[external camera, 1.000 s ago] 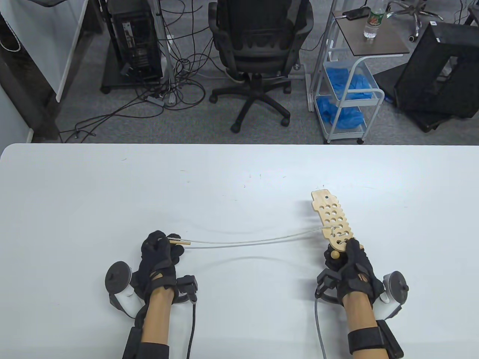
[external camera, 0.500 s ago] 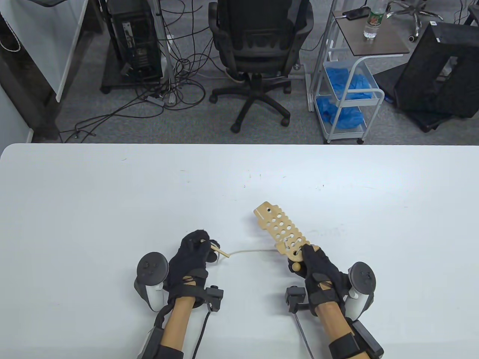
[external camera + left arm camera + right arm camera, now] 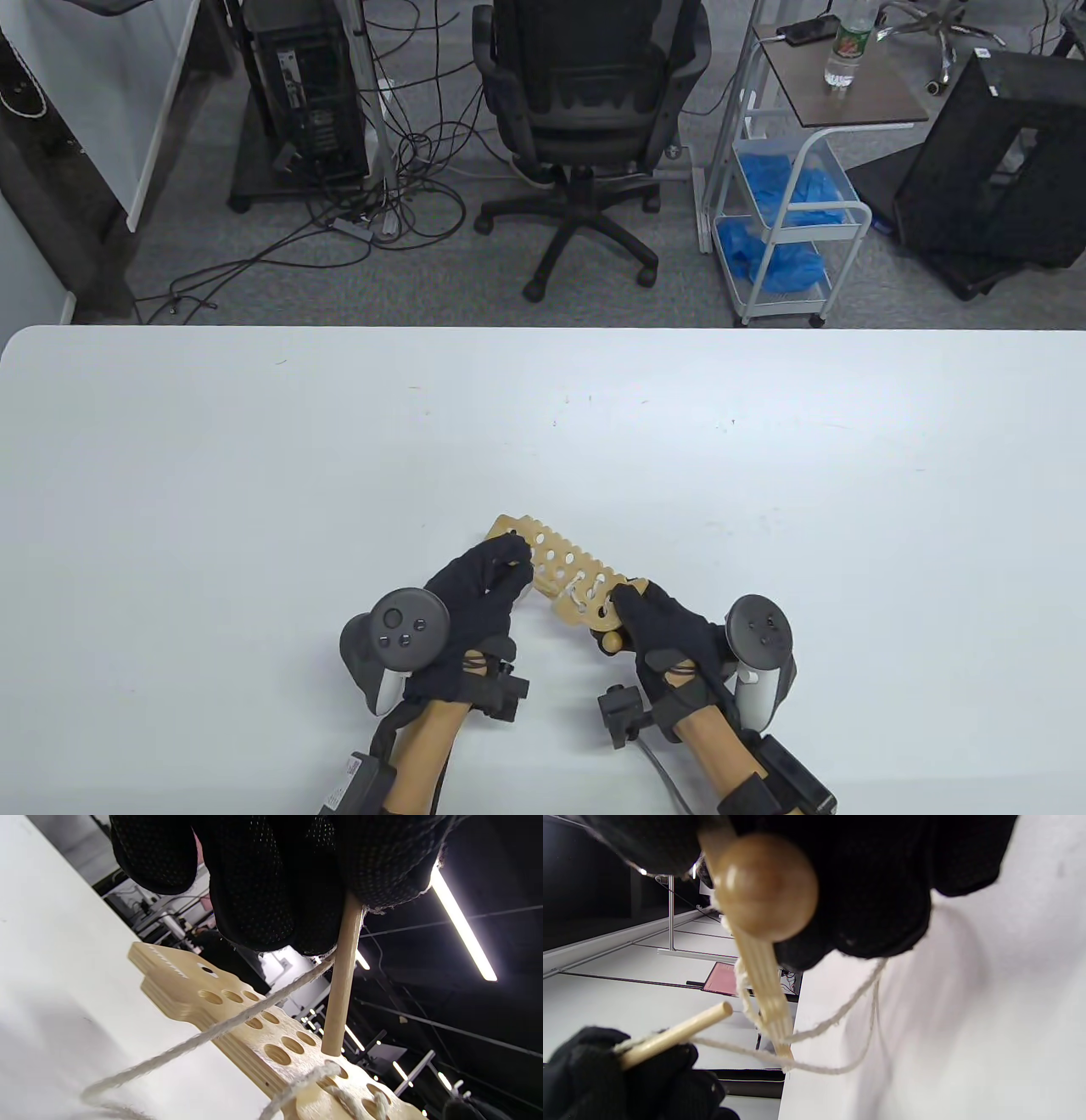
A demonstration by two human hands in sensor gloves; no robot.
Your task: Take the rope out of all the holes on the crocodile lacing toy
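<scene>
The wooden crocodile lacing board with several round holes is held just above the table near its front edge. My right hand grips its tail end beside a wooden ball, which fills the right wrist view. White rope still laces the holes near that end. My left hand pinches the wooden needle stick, its tip right over a hole in the board. Slack rope trails from the stick to the table. The right wrist view shows the stick and a rope loop.
The white table stretches far to the left, right and back of my hands. Beyond its far edge stand an office chair and a wire cart on the floor.
Both hands have come together toward the middle front. The taut rope has gone slack. The board has swung left and the left hand with the stick now reaches over it.
</scene>
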